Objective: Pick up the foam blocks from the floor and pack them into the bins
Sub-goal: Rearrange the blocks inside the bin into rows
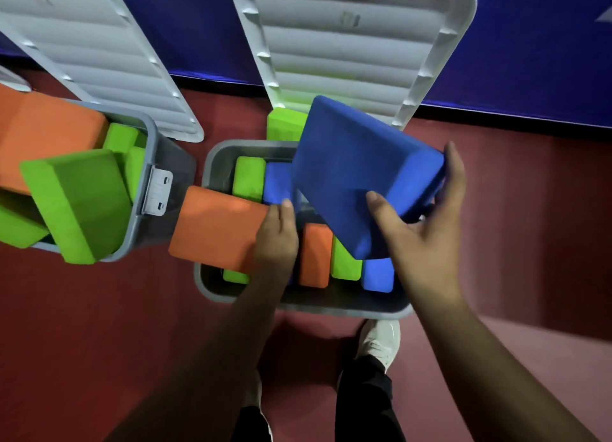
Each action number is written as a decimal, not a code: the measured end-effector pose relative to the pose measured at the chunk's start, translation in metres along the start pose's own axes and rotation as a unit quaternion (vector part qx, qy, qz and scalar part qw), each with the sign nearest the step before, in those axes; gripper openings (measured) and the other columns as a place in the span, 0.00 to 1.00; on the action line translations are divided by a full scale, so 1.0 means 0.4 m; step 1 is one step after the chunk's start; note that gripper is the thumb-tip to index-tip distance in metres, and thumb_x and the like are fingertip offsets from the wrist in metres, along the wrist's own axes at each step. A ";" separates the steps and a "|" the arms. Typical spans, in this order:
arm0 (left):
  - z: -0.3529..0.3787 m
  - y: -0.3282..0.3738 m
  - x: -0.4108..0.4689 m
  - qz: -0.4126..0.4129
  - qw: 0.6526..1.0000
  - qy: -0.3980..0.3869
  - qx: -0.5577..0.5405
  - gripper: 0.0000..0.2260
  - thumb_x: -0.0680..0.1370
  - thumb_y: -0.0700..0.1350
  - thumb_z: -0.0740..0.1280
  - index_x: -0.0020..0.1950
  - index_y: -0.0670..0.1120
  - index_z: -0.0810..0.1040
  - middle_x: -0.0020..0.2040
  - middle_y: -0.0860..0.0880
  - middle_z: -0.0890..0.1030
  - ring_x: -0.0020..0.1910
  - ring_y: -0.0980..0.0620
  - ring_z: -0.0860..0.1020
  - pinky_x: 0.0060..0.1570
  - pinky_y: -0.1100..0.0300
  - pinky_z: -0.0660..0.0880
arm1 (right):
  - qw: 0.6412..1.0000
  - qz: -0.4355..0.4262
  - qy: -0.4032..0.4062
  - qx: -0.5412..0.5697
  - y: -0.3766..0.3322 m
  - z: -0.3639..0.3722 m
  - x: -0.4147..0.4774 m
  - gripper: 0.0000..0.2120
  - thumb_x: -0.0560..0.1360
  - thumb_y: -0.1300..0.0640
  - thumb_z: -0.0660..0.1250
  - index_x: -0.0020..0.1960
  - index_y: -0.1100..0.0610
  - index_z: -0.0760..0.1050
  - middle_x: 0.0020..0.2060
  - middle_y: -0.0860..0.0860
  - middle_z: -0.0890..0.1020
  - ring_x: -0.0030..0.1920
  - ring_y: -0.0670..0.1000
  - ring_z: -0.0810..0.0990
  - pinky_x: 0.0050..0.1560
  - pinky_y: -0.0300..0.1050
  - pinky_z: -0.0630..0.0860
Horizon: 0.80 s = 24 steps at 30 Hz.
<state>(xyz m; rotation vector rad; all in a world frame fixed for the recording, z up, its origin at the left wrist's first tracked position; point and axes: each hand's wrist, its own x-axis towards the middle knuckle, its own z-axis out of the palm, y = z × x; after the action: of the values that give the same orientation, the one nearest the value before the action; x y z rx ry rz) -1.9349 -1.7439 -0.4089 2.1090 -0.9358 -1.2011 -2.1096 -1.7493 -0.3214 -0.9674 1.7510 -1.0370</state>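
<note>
Floor: dark red smooth floor [99,325]; a blue wall panel [530,44] runs along its far edge.
Lids: two white ribbed plastic lids [347,54] stand open, leaning towards the panel, one behind each bin.
Centre bin: centre grey plastic bin [331,307] on the floor; green, blue and orange standing foam blocks [314,256] are packed upright side by side inside; one more green block [283,125] is at its far end, inside or behind I cannot tell.
Left bin: left grey plastic bin [132,242] near the floor's left edge; heaped above its rim with tilted green and orange piled blocks [79,206].
Left hand: left hand [276,233] grips the end of an orange rectangular foam block [215,229], which lies across the centre bin's left rim.
Right hand: right hand [417,236] holds a large blue rectangular foam block [357,170], thumb on top, fingers round its right side; the block is tilted above the centre bin.
Feet: a white shoe [381,339] just beside the bin's near rim.
</note>
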 end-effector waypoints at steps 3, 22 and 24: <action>0.037 -0.131 0.072 0.129 0.940 -0.031 0.314 0.25 0.73 0.56 0.67 0.60 0.37 0.76 0.60 0.34 0.76 0.60 0.34 0.75 0.62 0.50 0.71 | 0.991 -0.052 -0.043 -0.116 0.010 -0.032 0.052 0.46 0.68 0.42 0.76 0.78 0.40 0.53 0.70 0.35 0.68 0.65 0.33 0.70 0.63 0.39 0.71; -0.022 -0.179 0.165 0.336 0.869 -0.036 0.360 0.11 0.75 0.33 0.67 0.56 0.37 0.75 0.56 0.40 0.74 0.54 0.40 0.73 0.58 0.52 0.68 | 0.921 0.001 -0.175 -0.348 0.108 0.248 0.190 0.46 0.73 0.37 0.69 0.80 0.50 0.48 0.66 0.60 0.71 0.60 0.65 0.76 0.57 0.55 0.73; -0.062 -0.186 0.172 0.335 0.860 -0.039 0.382 0.10 0.76 0.34 0.66 0.56 0.40 0.75 0.56 0.40 0.74 0.54 0.44 0.71 0.56 0.54 0.68 | 0.920 0.030 -0.184 -0.346 0.122 0.283 0.202 0.46 0.74 0.38 0.69 0.80 0.52 0.46 0.68 0.62 0.69 0.62 0.66 0.75 0.59 0.54 0.72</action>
<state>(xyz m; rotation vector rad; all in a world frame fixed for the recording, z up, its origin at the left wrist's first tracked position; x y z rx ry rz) -1.8654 -1.7488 -0.4866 1.9312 -2.2334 -0.5758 -2.0405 -1.8330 -0.4211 -1.4154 1.8241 -0.1402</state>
